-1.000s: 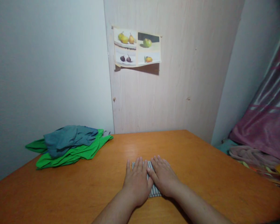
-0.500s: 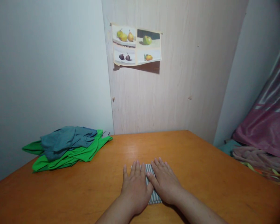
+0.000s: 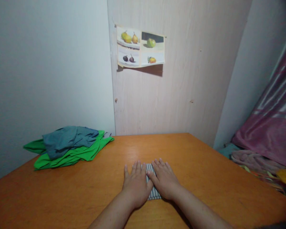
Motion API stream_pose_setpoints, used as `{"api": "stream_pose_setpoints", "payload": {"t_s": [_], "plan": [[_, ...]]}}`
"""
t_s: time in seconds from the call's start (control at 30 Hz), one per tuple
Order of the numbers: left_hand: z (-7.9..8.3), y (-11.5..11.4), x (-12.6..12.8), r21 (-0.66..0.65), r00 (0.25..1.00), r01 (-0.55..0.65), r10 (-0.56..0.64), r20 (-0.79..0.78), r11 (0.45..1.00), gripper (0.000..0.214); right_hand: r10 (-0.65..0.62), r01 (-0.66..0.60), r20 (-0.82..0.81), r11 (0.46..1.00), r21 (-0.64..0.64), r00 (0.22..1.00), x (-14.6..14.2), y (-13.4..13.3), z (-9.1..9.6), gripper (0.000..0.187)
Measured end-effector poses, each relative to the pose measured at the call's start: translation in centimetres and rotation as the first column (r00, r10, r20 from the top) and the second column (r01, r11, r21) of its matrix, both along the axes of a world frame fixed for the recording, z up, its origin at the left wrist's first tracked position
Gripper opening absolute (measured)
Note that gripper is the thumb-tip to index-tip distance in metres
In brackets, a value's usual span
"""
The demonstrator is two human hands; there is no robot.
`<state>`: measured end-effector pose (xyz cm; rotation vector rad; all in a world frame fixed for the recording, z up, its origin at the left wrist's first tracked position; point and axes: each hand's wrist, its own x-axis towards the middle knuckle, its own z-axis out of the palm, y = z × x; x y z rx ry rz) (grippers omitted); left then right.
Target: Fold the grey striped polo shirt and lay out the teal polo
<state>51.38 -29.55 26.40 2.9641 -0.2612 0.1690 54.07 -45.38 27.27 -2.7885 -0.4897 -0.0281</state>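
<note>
A grey-and-white striped cloth (image 3: pixel 154 193), folded into a small flat shape, lies on the orange-brown table (image 3: pixel 200 178) close to me. My left hand (image 3: pixel 137 184) rests flat over its left side with the fingers spread. Over its right side lies my right hand (image 3: pixel 164 179), palm down and fingers stretched out, the thumb reaching toward the left hand. The two thumbs come close together across the middle of the cloth. Only a strip between the hands and the near edge of the cloth show; my palms hide the rest.
At the table's back left lies a loose heap of clothes, a grey-blue garment (image 3: pixel 69 140) over a bright green one (image 3: pixel 85 154). A sheet of fruit pictures (image 3: pixel 141 47) hangs on the back wall. Right of the table are a pink curtain (image 3: pixel 262 140) and a crumpled pinkish cloth (image 3: pixel 252 160).
The view has shifted slightly, so the hands and striped cloth appear a little higher and further left. Both hands remain flat on the cloth.
</note>
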Motion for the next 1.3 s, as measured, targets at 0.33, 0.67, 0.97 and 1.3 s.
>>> {"api": "stream_pose_setpoints", "payload": {"t_s": [0.33,0.67,0.97,1.3], "plan": [[0.2,0.0,0.0,0.015,1.000,0.006,-0.006,0.016,1.000,0.076,-0.003,0.003,-0.002,1.000,0.000,1.000,0.1,0.0,0.0,0.084],[1.1,2.5,-1.4,-0.028,0.994,0.108,-0.108,-0.017,0.994,0.077,0.000,-0.003,-0.038,0.996,-0.087,0.999,0.7,-0.4,0.9,0.085],[2.4,5.9,1.8,-0.306,0.986,-0.088,0.127,0.108,0.948,0.057,0.069,-0.068,0.014,0.994,-0.091,0.997,0.3,0.9,0.3,0.088],[-1.1,7.1,3.5,-0.419,0.970,-0.108,0.188,0.155,0.901,0.036,0.060,-0.059,0.007,0.987,-0.146,0.998,0.3,0.4,-0.5,0.088]]}}
